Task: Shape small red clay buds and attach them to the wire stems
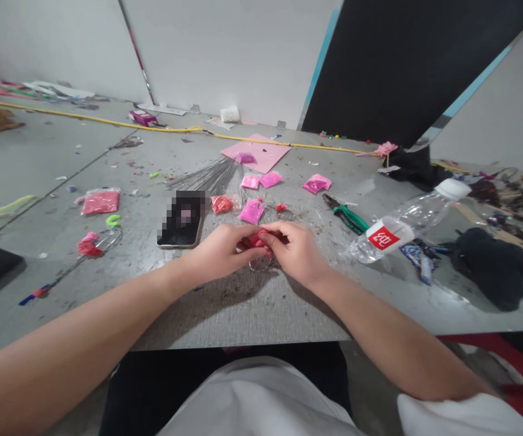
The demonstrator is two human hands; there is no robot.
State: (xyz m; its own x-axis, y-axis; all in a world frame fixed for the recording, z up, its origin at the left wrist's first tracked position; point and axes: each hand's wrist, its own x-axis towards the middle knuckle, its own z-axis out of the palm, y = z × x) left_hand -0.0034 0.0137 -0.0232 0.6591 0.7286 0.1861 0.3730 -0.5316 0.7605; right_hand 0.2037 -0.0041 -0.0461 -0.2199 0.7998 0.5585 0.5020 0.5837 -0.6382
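Both hands meet over the grey table (261, 303) near its front edge. My left hand (220, 251) and my right hand (295, 251) are closed, pinching together a small red-pink piece (256, 240) between their fingertips. A bit of clear material shows just below the fingers. What exactly the piece is I cannot make out. A phone (182, 219) lies face up just left of my left hand.
Small bags of pink and red beads (251, 212) lie beyond the hands, with a bundle of thin wires (209, 177) and a pink sheet (256, 154). Green-handled pliers (345, 216) and a lying plastic bottle (402, 227) are to the right. A black cloth (493, 263) sits far right.
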